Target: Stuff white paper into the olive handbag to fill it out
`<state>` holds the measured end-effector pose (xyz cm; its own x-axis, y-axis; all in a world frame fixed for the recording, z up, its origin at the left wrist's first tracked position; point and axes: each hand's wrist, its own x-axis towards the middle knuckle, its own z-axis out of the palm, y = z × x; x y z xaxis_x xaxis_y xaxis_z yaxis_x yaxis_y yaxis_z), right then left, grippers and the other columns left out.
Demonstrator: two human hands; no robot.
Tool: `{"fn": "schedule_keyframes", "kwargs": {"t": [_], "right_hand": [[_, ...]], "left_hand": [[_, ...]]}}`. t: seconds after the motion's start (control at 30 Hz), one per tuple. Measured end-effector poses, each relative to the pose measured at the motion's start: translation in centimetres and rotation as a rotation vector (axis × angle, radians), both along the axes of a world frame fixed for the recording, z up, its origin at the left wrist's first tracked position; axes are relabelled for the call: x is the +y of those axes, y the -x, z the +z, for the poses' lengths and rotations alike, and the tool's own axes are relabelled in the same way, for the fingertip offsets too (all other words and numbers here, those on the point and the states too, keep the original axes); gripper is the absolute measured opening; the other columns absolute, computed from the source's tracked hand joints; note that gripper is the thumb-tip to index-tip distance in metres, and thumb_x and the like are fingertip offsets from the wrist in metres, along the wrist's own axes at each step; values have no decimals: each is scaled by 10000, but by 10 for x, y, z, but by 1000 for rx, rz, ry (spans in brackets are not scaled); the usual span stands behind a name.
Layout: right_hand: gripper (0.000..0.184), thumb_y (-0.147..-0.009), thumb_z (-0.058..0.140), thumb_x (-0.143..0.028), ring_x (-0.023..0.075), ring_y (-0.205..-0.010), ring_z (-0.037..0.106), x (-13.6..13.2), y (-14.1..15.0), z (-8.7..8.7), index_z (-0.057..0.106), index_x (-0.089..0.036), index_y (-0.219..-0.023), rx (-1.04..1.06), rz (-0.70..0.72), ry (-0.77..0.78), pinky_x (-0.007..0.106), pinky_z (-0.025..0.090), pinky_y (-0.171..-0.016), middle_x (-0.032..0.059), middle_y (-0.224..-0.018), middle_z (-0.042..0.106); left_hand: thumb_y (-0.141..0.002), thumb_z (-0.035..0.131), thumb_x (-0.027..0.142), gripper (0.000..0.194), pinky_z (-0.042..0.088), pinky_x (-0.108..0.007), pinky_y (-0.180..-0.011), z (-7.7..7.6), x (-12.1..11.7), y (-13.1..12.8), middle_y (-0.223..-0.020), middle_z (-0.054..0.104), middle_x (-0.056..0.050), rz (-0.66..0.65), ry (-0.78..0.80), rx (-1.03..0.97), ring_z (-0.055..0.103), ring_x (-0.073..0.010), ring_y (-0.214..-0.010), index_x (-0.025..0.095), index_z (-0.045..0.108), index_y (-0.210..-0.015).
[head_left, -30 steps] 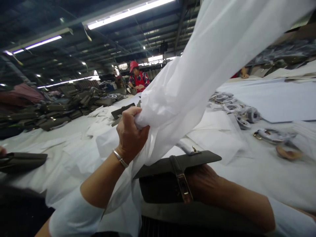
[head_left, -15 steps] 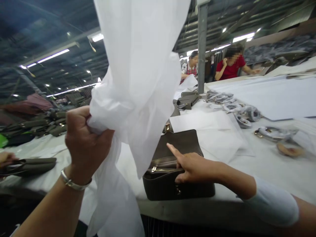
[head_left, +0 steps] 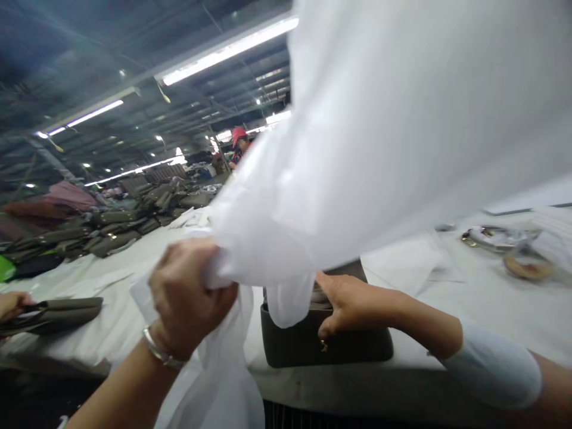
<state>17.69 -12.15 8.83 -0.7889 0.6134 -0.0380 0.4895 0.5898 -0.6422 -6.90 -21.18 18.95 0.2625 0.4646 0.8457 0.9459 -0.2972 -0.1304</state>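
Observation:
My left hand, with a silver bangle at the wrist, is closed around a bunch of white tissue paper. One end of the paper spreads wide to the upper right, and the other hangs below the fist. A dark olive handbag stands on the table at front centre, its flap raised. My right hand is at the bag's mouth, thumb over the outside of the front rim by a small gold clasp part. The other fingers are at the opening, partly hidden. Paper covers most of the bag's opening.
Another person's hand holds a dark bag at the far left. Olive bags lie piled beyond. To the right are wrapped straps with metal fittings, a brown ring-like piece and white sheets on the white-covered table.
My left hand has moved right and down with the paper. The paper's upper part has swung to the right, covering the bag's flap and the workers behind. My right hand has hardly moved.

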Motion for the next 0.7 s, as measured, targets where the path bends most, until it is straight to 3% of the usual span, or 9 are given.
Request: {"fn": "schedule_keyframes", "kwargs": {"t": [0.07, 0.13, 0.2, 0.27, 0.4, 0.5, 0.6, 0.7], "right_hand": [[714, -621, 738, -525, 301, -956, 590, 2, 0, -2, 553, -282, -1266, 38, 67, 31, 384, 446, -841, 52, -1045, 667], [622, -661, 698, -575, 299, -994, 569, 3, -1, -2, 595, -295, -1206, 135, 122, 5, 391, 433, -876, 37, -1038, 666], [578, -707, 657, -595, 296, -1053, 537, 3, -3, 0, 594, -283, -1188, 237, 154, -53, 396, 406, -924, 37, -1082, 645], [474, -815, 547, -578, 271, -1055, 530, 5, -4, 1, 595, -248, -1151, 363, 168, -54, 385, 393, -940, 42, -1110, 622], [423, -907, 390, -538, 210, -868, 554, 11, -1, 1, 598, -171, -937, 646, 59, 117, 334, 443, -809, 45, -931, 617], [391, -838, 497, -540, 179, -698, 546, 12, -5, -1, 569, -162, -769, 747, -128, 336, 305, 452, -671, 28, -736, 583], [332, -785, 546, -501, 171, -586, 551, 13, -19, -3, 560, -169, -781, 960, -337, 627, 297, 448, -557, 27, -686, 584], [229, -749, 553, -412, 158, -563, 542, 16, -40, -5, 532, -190, -802, 1209, -494, 697, 270, 423, -494, 14, -685, 575]], "left_hand": [[-769, 544, 262, 234, 479, -433, -804, -16, 13, -17, -967, 624, -75, -163, -78, 308, 601, -261, -906, 229, 478, -992], [-779, 531, 199, 314, 486, -404, -795, -34, 30, -32, -977, 646, -95, -272, -102, 453, 618, -242, -891, 213, 445, -1081], [-780, 549, 206, 353, 493, -392, -762, -52, 47, -44, -931, 650, -106, -273, -69, 350, 624, -245, -850, 193, 423, -1109], [-774, 571, 257, 353, 496, -383, -711, -69, 61, -55, -888, 640, -98, -206, -6, 92, 622, -252, -804, 193, 423, -1088], [-774, 594, 306, 340, 492, -337, -649, -92, 75, -64, -878, 618, -48, -150, 190, -365, 617, -219, -753, 236, 406, -1049], [-777, 604, 321, 342, 489, -325, -664, -99, 78, -61, -879, 605, -30, -242, 278, -488, 606, -202, -757, 247, 406, -1046], [-784, 602, 318, 321, 482, -313, -669, -99, 79, -56, -857, 588, -18, -323, 348, -542, 591, -187, -751, 241, 420, -1038], [-793, 586, 280, 309, 480, -302, -706, -98, 77, -56, -898, 584, -21, -402, 431, -528, 582, -174, -788, 232, 435, -1059]]}}
